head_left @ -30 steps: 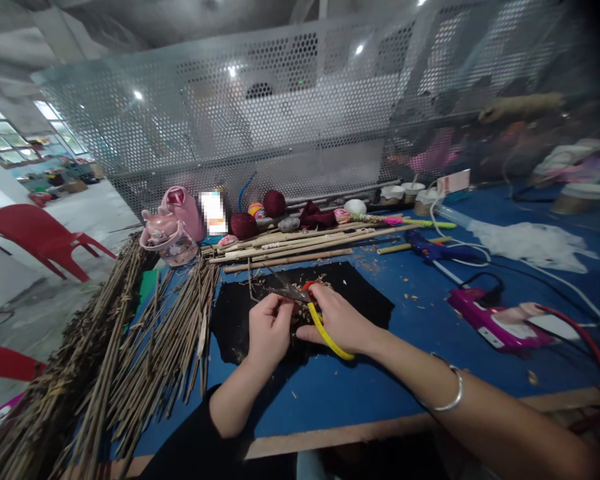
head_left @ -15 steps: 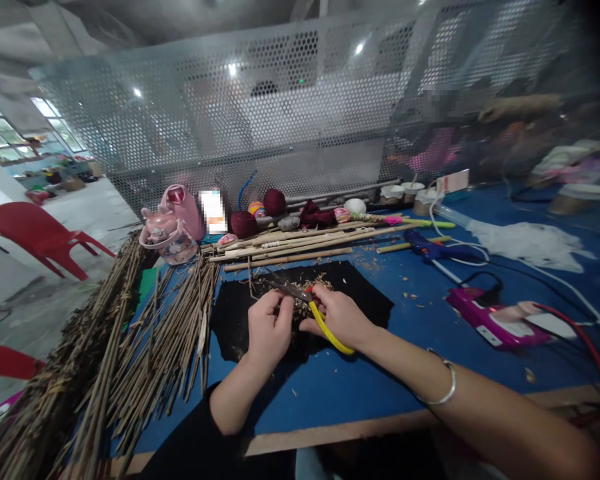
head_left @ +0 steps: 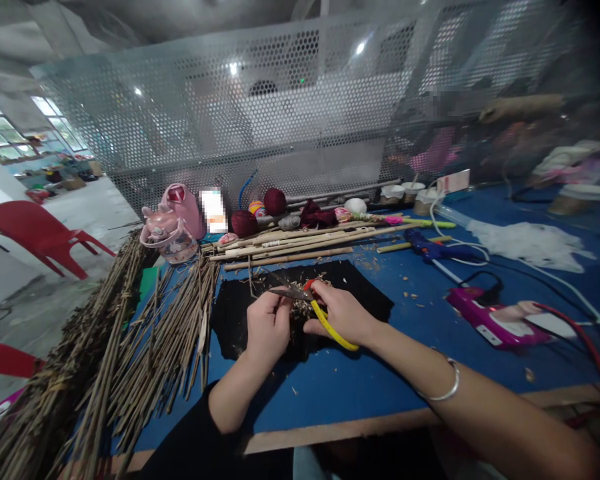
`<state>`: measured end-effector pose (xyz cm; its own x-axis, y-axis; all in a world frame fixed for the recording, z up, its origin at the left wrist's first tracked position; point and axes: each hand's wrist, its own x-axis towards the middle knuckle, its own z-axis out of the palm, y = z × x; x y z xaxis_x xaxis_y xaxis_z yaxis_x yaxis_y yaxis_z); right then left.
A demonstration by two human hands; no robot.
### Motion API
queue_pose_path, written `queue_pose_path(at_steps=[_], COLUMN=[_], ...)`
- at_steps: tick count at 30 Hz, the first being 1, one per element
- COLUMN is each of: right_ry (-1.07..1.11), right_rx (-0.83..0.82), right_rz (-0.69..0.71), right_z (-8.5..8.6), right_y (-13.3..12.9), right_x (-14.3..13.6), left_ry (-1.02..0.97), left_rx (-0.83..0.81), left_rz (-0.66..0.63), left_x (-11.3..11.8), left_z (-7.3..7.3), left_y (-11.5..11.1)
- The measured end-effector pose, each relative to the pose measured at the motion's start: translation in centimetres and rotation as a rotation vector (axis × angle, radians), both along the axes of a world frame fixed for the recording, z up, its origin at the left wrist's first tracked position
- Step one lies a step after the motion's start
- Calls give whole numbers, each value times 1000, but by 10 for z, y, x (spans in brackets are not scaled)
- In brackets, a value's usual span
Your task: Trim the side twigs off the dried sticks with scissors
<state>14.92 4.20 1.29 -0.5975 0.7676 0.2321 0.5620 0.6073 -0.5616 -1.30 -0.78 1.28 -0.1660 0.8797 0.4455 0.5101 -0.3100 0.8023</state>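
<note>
My right hand [head_left: 343, 312] is closed on scissors [head_left: 334, 330] with yellow and red handles. Their metal blades point left, over the fingertips of my left hand [head_left: 269, 327]. The fingers of my left hand are pinched together, and whatever they grip is too small to make out. Both hands are above a black cloth [head_left: 365, 293] strewn with small pale plant scraps. A thin bent stalk [head_left: 251, 277] stands up just beyond my left hand. Left of the cloth lies a spread of cut dry stems [head_left: 165, 340].
Bundled dry stalks [head_left: 55, 387] line the left edge. Behind the cloth are bamboo sticks [head_left: 290, 255], dark red yarn balls [head_left: 275, 201] and a pink basket [head_left: 177, 248]. At right are a blue glue gun [head_left: 445, 251] and a magenta power strip [head_left: 495, 323]; a perforated screen [head_left: 290, 100] stands behind.
The scissor handles have shifted slightly right with my right hand, and the blades lie nearer level over my left fingertips. My left hand has moved very little.
</note>
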Motion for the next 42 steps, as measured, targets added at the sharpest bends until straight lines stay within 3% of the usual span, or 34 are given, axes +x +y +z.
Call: queue_pose_path(at_steps=[17,22,25,31,36,42], right_ry=[47,-17,-10,105,159,56], right_rx=[-53,14,61,94,92,59], right_rz=[-32,-80,-118,-332,-485,-469], right_z=[-8,-10,-12,-21,-30,-31], right_y=[1,11,22,51,62,59], right_x=[-2,1,8,24,26,21], left_ry=[48,76,174,213,241,-65], left_rx=[34,-30,-138,-99,-357,-386], left_rz=[-9,-13,49,370,347,319], left_x=[1,0,-14,-60,-71,-74], left_z=[9,4,1,-1,-19,-28], left_y=[-4,2,14,36,49,57])
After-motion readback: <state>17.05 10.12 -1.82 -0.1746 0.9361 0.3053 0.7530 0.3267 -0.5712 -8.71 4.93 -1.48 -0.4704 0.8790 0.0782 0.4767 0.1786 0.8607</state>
